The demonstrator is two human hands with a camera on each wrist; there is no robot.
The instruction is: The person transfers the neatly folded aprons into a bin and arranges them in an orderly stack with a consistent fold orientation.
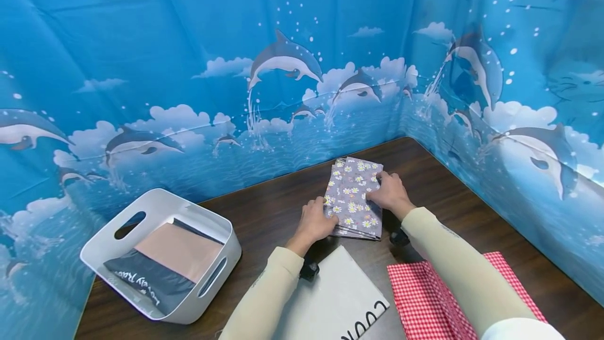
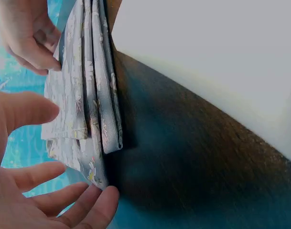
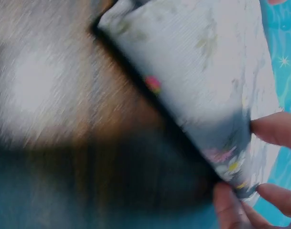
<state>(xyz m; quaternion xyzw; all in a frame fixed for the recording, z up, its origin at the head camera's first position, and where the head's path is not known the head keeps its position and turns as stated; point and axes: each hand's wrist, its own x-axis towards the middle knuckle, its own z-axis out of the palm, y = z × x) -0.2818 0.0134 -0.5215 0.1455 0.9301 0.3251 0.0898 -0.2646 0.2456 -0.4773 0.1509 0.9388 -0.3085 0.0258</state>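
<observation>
A grey cloth point(image 1: 354, 198) with a daisy print lies folded in several layers on the dark wooden table. My left hand point(image 1: 315, 219) is at its near left edge; in the left wrist view the thumb point(image 2: 37, 110) is over the top face and the spread fingers point(image 2: 83, 205) lie along the side. On the opposite side, my right hand point(image 1: 390, 193) touches the right edge. The right wrist view shows that thumb point(image 3: 276, 130) on the print and fingertips point(image 3: 226, 202) beside the cloth's border. Neither hand curls round the cloth.
To the left stands a white plastic basket point(image 1: 219, 272) holding a dark packet point(image 1: 146, 279) and a pinkish-tan flat item point(image 1: 181, 251). White fabric with black lettering point(image 1: 330, 298) lies under my left forearm. Red gingham cloth point(image 1: 417, 298) lies below my right forearm. Dolphin-print curtains point(image 1: 212, 146) border the table.
</observation>
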